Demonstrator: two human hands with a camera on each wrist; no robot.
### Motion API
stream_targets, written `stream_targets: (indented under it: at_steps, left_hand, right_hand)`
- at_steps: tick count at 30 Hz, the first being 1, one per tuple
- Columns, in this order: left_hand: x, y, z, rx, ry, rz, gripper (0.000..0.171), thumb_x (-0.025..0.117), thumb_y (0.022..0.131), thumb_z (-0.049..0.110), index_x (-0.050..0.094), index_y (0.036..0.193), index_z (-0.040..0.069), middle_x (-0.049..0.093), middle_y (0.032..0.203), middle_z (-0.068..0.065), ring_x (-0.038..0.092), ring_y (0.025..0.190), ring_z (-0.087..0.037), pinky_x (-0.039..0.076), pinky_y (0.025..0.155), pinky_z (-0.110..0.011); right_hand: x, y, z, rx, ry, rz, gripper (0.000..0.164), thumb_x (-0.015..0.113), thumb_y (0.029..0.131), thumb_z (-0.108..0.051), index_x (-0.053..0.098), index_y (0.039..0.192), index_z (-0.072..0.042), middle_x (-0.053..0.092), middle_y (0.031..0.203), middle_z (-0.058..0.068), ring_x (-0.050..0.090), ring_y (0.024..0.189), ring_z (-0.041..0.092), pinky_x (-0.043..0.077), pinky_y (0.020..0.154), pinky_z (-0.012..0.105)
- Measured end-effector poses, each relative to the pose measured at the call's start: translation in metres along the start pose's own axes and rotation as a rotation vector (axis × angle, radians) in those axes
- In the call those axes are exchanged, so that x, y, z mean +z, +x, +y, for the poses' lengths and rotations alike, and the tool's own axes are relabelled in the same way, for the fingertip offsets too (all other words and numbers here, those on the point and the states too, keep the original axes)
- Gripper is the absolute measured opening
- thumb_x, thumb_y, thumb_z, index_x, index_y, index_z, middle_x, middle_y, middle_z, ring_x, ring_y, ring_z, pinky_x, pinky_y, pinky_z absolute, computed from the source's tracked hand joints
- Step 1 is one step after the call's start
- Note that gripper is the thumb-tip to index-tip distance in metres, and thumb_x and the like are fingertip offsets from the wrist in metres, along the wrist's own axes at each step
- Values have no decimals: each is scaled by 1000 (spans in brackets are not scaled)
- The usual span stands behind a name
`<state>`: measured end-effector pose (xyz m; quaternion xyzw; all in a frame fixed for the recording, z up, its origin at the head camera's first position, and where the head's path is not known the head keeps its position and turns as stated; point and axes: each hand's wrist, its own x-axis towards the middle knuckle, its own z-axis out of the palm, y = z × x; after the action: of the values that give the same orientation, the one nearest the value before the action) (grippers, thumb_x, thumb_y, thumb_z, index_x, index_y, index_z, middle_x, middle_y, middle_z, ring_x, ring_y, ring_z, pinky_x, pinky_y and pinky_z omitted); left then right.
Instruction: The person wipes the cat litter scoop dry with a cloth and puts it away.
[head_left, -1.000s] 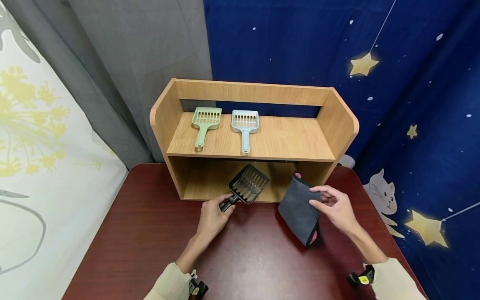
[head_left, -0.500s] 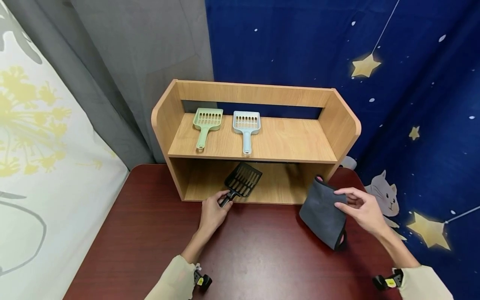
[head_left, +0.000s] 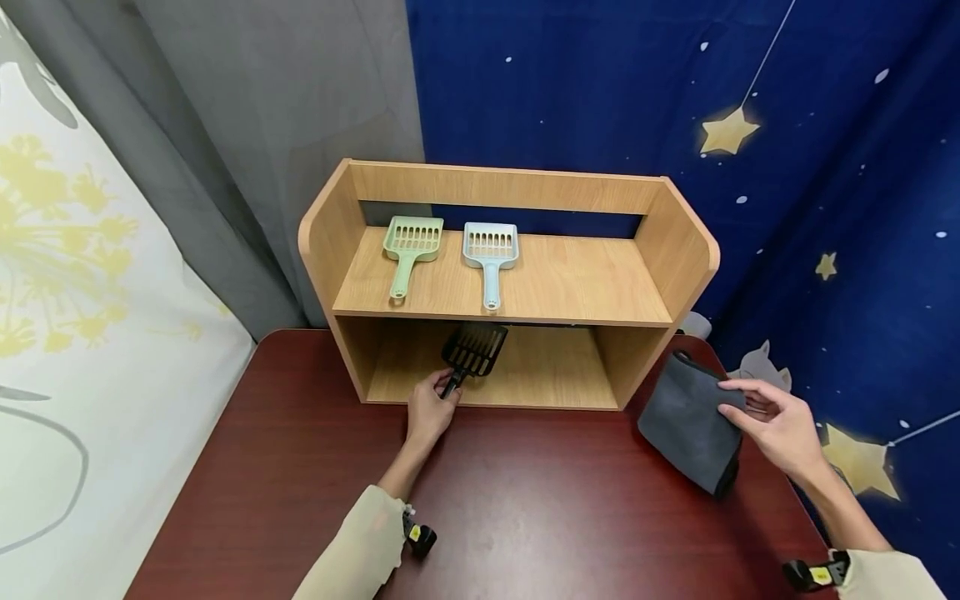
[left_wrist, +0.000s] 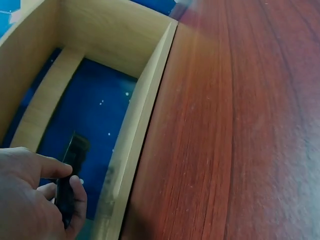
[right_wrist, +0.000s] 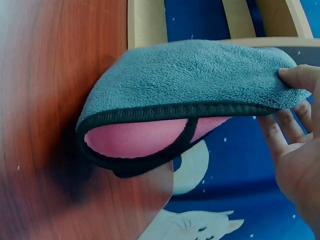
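My left hand [head_left: 431, 410] grips the handle of a black slotted litter scoop [head_left: 474, 350]. The scoop's head reaches into the lower compartment of the wooden shelf [head_left: 487, 398], tilted up. In the left wrist view the scoop [left_wrist: 76, 152] appears edge-on between thumb and fingers. At the right, my right hand [head_left: 780, 423] pinches the edge of a folded cleaning cloth [head_left: 690, 421] between thumb and fingers. The cloth [right_wrist: 185, 77] is grey-blue and fluffy outside, pink inside, with black edging. It hangs over the right part of the table, beside the shelf.
On the upper shelf board lie a green litter scoop [head_left: 403, 273] and a light blue litter scoop [head_left: 491, 282], handles facing forward. The dark red table [head_left: 510, 492] extends in front of the shelf. Behind stand a grey curtain [head_left: 285, 100] and a blue star-patterned curtain [head_left: 570, 92].
My right hand has carried the cloth rightward, away from the shelf front. My left hand has moved the black litter scoop slightly left and farther into the lower compartment, turning its head more upright.
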<state>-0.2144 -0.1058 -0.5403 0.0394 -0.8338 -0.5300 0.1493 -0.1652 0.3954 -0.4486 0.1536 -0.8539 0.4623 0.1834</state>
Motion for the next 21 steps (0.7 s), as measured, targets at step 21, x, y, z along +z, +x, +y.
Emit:
stream_targets:
  at_steps: [21]
  left_hand:
    - [34,22,-15,-115,-21,101,41,70,91,-3,69,132,-7,75,114,-25,74,101,-40,54,94,-56]
  right_hand:
    - [47,-18,15,10,144,-38,38,76,84,20,71,120,9,74,113,-11,72,95,-1,58,75,16]
